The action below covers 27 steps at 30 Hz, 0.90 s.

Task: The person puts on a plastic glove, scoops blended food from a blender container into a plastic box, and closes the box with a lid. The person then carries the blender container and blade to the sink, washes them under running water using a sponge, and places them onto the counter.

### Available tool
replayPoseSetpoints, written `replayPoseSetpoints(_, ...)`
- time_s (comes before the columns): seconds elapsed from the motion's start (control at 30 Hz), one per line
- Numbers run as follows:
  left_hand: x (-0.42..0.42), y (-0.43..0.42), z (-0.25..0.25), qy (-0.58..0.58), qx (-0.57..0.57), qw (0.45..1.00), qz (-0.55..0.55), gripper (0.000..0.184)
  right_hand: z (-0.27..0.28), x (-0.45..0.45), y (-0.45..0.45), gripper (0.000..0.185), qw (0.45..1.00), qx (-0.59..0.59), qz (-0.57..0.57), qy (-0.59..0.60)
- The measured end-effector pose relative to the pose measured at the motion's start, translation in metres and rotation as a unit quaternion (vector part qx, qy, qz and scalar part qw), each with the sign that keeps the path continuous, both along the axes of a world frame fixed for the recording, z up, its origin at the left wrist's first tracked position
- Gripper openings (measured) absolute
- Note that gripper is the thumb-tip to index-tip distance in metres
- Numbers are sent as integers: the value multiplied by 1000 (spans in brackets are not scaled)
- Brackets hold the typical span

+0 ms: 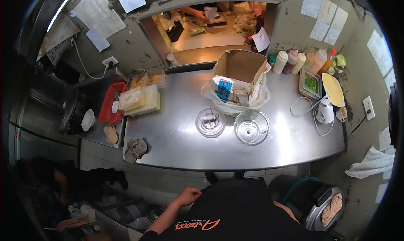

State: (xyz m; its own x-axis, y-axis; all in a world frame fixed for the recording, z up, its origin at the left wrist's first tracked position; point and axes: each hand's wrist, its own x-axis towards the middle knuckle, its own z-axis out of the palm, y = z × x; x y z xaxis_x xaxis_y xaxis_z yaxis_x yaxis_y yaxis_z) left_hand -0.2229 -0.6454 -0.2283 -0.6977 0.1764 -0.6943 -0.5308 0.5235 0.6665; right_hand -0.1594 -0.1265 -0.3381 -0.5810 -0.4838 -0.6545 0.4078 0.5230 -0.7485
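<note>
My left hand [188,196] is held beside my black shirt [248,209], its fingers curled in and nothing visible in them. Of my right arm, only a bit of forearm [286,209] shows at the other side of the shirt; the hand itself is hidden. On the steel table [181,150] in front of me stands a clear glass bowl [251,127]. Left of it lies a round clear lid [210,122]. Just behind both sits an open cardboard box [240,68] with a plastic bag around it and a blue-and-white packet [224,89] inside. Neither visible arm touches these.
Several squeeze bottles [290,62], a tub of chopped greens [310,83] and a white corded appliance [325,111] stand at right. Stacked containers [139,100], a red tray [111,102] and a grey rag [136,150] are at left. Another person's hand [201,16] shows through the hatch.
</note>
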Motion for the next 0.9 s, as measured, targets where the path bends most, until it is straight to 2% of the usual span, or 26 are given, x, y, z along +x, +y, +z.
replayPoseSetpoints(0.1,3,1,4,12,-3,1000,4,17,42,-20,-16,53,988,-27,-33,-151)
replayPoseSetpoints(0.2,8,0,1,4,14,1000,28,18,23,-14,-10,56,982,-114,-46,-145)
replayPoseSetpoints(0.27,16,-7,-10,4,28,999,35,18,23,-13,-9,56,983,-108,-60,-139)
replayPoseSetpoints(0.5,6,-11,13,-10,-3,997,-73,23,60,-38,-26,53,975,-71,-44,-207)
replayPoseSetpoints(0.63,3,-13,2,-16,-22,990,-141,19,56,-32,-34,49,963,-156,-93,-200)
replayPoseSetpoints(0.77,9,-13,-26,-38,-39,984,-170,9,50,-41,-22,39,982,-118,-10,-149)
replayPoseSetpoints(0.9,18,-12,-20,-23,-19,991,-132,12,38,-57,-8,30,989,-80,105,-63)
